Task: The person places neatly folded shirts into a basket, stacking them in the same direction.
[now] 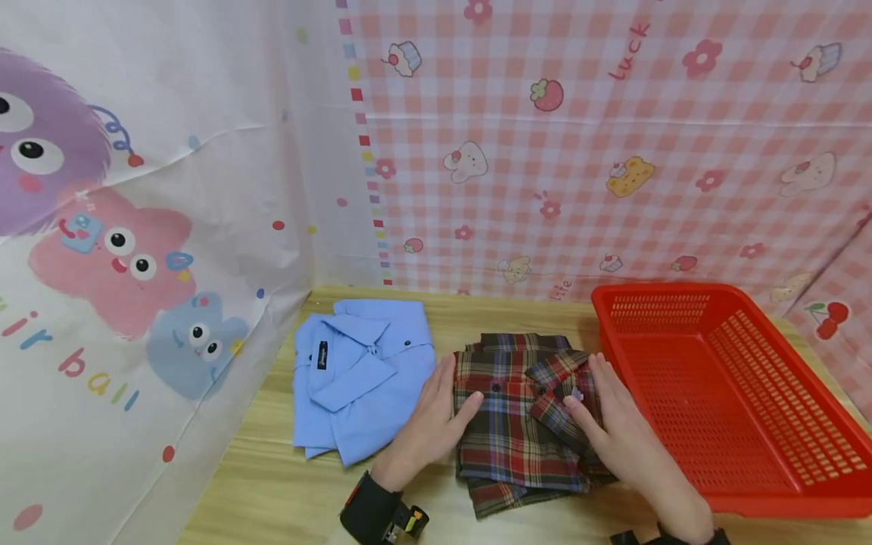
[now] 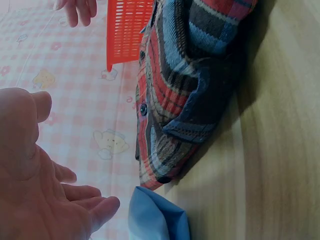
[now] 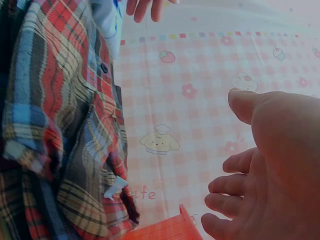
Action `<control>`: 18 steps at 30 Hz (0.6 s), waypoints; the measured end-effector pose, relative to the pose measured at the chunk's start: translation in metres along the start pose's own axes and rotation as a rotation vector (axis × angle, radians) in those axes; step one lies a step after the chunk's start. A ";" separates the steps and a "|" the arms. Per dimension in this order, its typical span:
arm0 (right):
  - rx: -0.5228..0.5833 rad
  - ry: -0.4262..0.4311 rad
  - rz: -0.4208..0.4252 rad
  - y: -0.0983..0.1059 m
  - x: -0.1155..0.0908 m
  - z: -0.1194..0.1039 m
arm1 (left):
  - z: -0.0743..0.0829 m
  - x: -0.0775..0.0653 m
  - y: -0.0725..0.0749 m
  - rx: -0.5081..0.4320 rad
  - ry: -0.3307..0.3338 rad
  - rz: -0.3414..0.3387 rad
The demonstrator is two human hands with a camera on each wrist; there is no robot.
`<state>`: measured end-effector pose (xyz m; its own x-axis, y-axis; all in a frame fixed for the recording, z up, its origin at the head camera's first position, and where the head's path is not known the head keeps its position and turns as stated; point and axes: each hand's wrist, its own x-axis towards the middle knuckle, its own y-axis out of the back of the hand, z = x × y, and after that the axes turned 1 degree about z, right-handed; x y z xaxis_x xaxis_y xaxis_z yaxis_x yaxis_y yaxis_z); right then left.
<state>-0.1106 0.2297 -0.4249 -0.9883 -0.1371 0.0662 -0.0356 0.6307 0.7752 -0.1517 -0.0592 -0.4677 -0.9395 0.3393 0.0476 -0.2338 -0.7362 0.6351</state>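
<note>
A folded plaid shirt (image 1: 511, 431) in red, brown and blue lies on the wooden table, its collar toward the right. In the head view my left hand (image 1: 432, 420) is at its left edge, fingers extended and thumb over the cloth. On the opposite side my right hand (image 1: 616, 424) mirrors it, thumb near the collar. Both wrist views show the left palm (image 2: 45, 185) and right palm (image 3: 270, 165) with relaxed fingers, gripping nothing, raised beside the plaid cloth. Left of my left hand lies a folded light blue shirt (image 1: 371, 378) with a dark neck label.
A red plastic basket (image 1: 736, 503) with perforated walls stands right of the plaid shirt. Behind the table (image 1: 238, 484) hangs a pink checked cloth (image 1: 579, 227); a white cartoon-print sheet (image 1: 225, 182) covers the left side.
</note>
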 end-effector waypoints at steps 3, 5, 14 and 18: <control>0.004 -0.005 -0.005 -0.003 -0.001 0.000 | 0.000 -0.001 -0.002 -0.010 0.001 0.005; 0.002 -0.004 -0.005 -0.006 -0.002 0.000 | -0.001 -0.002 -0.004 -0.016 0.004 0.009; -0.019 0.009 0.005 -0.016 -0.004 0.003 | -0.002 -0.003 -0.011 -0.013 0.018 0.031; -0.026 0.003 0.001 -0.020 -0.005 0.006 | -0.003 -0.004 -0.013 -0.018 0.025 0.032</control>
<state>-0.1061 0.2222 -0.4439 -0.9879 -0.1387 0.0689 -0.0306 0.6110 0.7910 -0.1452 -0.0525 -0.4782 -0.9525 0.3007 0.0485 -0.2075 -0.7572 0.6194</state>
